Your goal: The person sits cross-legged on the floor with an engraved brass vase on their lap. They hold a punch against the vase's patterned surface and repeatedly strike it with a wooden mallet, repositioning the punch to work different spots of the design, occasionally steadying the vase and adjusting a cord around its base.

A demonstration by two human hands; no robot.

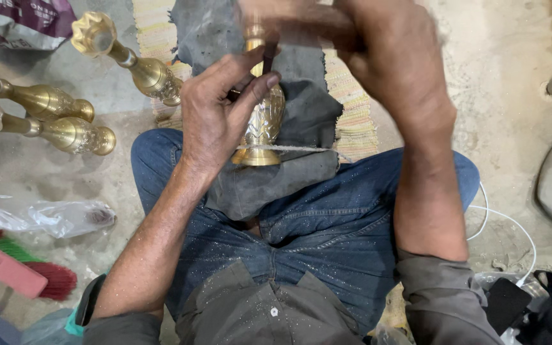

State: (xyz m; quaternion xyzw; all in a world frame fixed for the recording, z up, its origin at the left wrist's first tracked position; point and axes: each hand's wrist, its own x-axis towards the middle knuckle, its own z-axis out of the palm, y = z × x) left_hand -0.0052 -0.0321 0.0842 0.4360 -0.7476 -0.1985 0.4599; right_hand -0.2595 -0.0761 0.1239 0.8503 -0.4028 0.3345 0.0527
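brass vase (262, 128) (embossed, flared foot) under left hand (215, 115) pinching a dark tool (268, 59).

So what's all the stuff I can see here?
Brass vase: one, gold, on the lap, under the left hand.
Thin tool: one, dark, pinched against the vase.
Cloth: one, dark grey, under the vase.
Finished vases: three, gold, lying on the floor, upper left.
Plastic bag: one, clear, floor at left.
Brush: one, pink handle, red and green bristles, lower left.
Cable: one, white, right.
Left hand: on the tool.
Right hand: blurred, above the vase.
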